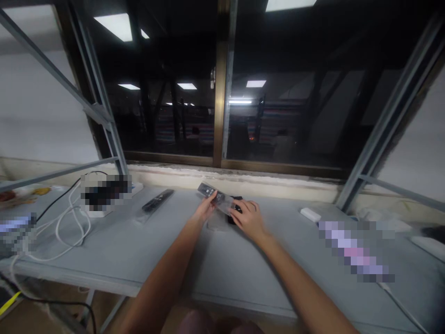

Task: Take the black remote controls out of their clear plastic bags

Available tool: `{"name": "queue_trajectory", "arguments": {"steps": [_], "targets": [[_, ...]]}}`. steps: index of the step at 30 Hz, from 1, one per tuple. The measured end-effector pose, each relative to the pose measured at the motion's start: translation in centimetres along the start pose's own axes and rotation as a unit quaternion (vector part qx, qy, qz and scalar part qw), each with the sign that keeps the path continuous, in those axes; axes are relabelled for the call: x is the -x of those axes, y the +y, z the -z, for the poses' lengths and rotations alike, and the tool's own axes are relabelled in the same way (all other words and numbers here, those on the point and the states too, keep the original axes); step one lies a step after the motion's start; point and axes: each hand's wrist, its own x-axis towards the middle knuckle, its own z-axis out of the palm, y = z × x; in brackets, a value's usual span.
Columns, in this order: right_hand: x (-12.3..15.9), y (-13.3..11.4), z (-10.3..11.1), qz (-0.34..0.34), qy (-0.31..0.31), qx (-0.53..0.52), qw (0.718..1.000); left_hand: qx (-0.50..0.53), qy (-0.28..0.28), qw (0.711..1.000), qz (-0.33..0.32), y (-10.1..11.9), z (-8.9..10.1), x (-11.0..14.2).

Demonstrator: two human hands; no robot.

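Grey tabletop (156,253), dark window (219,93) behind it. Near the table's back edge, the left hand (206,208) grips a black remote control (209,190); its button markings are too small to read. Clear plastic (225,204) covers its near end, where the right hand's (251,219) fingers bend; whether they pinch it, I cannot tell. Just beside them sits a black object (231,217). Further left lies another remote (158,202); white cables (74,222) lie beyond. Well right, a small white block (310,214).
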Motion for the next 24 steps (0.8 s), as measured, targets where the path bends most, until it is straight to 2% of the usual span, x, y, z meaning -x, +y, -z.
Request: {"name": "queue_trajectory", "arguments": {"steps": [4,7,11,14,18,24], "targets": [[0.36,-0.2,-0.45,-0.024,0.045,0.044,0.998,-0.01,-0.049,0.999,0.01,-0.55,0.17,-0.07],[0.55,-0.31,-0.45,-0.039,0.055,0.066,0.996,-0.039,-0.071,0.996,0.025,-0.66,0.07,0.09],[0.17,-0.44,-0.3,-0.052,0.002,0.064,0.997,-0.057,-0.114,0.991,0.049,-0.6,-0.14,0.27],[-0.07,-0.36,-0.27,-0.057,-0.037,0.052,0.996,-0.066,-0.114,0.988,0.083,-0.48,-0.2,0.18],[0.07,-0.17,-0.33,-0.061,-0.036,0.044,0.996,-0.072,-0.113,0.983,0.126,-0.44,-0.31,0.12],[0.03,-0.28,0.22,0.001,-0.05,0.065,0.997,-0.046,-0.114,0.986,0.112,-0.53,-0.5,0.45]]}}
